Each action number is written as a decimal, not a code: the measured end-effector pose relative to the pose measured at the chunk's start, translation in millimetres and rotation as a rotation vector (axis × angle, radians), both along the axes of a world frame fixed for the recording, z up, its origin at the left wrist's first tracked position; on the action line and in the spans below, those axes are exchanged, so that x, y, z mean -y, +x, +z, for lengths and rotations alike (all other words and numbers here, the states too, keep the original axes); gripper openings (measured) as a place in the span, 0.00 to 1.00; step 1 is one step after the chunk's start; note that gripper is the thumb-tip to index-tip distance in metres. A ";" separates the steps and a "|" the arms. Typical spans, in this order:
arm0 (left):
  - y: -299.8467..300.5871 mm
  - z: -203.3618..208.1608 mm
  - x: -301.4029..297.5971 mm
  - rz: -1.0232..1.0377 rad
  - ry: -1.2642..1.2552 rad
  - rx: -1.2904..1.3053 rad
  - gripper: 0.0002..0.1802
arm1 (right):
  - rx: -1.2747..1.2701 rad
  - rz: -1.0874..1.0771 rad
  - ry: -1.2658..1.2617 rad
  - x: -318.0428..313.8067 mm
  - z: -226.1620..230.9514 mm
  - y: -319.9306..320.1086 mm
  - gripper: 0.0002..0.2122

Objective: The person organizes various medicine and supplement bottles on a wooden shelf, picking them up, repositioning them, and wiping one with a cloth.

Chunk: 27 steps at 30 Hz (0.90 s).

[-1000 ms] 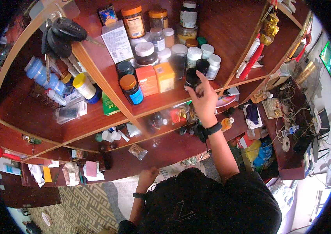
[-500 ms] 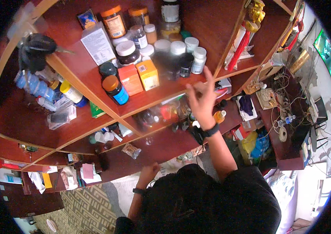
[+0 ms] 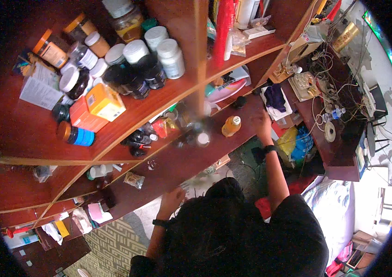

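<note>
Right hand (image 3: 261, 123) has dropped from the upper jars to the lower shelf (image 3: 182, 161), open and empty beside the small orange bottle (image 3: 231, 126) (just right of it); left hand (image 3: 172, 201) rests loosely on the shelf edge.

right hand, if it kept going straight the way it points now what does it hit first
Probably the dark purple cloth lying just beyond the right hand on the wooden shelf; depth is hard to judge in this fisheye view.

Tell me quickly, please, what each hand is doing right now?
Left hand: resting on the shelf edge, holding nothing visible.
Right hand: on the shelf, grip cannot be told.
</note>
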<state>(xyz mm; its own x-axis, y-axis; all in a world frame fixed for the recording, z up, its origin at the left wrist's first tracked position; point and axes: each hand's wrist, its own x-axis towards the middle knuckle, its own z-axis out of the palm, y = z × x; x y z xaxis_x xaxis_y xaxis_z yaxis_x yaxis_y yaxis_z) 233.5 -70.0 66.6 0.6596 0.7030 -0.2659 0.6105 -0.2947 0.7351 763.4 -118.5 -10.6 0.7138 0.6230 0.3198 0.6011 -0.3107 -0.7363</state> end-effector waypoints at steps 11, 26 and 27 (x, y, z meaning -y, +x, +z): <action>54.6 122.9 -71.2 0.388 0.420 0.424 0.07 | -0.055 0.337 -0.320 -93.8 -12.3 40.2 0.30; 51.1 235.9 -209.5 0.231 0.108 0.883 0.17 | -0.171 -0.331 0.486 30.5 181.7 -70.6 0.29; 49.0 234.4 -213.3 0.227 0.118 0.864 0.16 | -0.069 -0.290 0.550 27.1 199.7 -85.4 0.29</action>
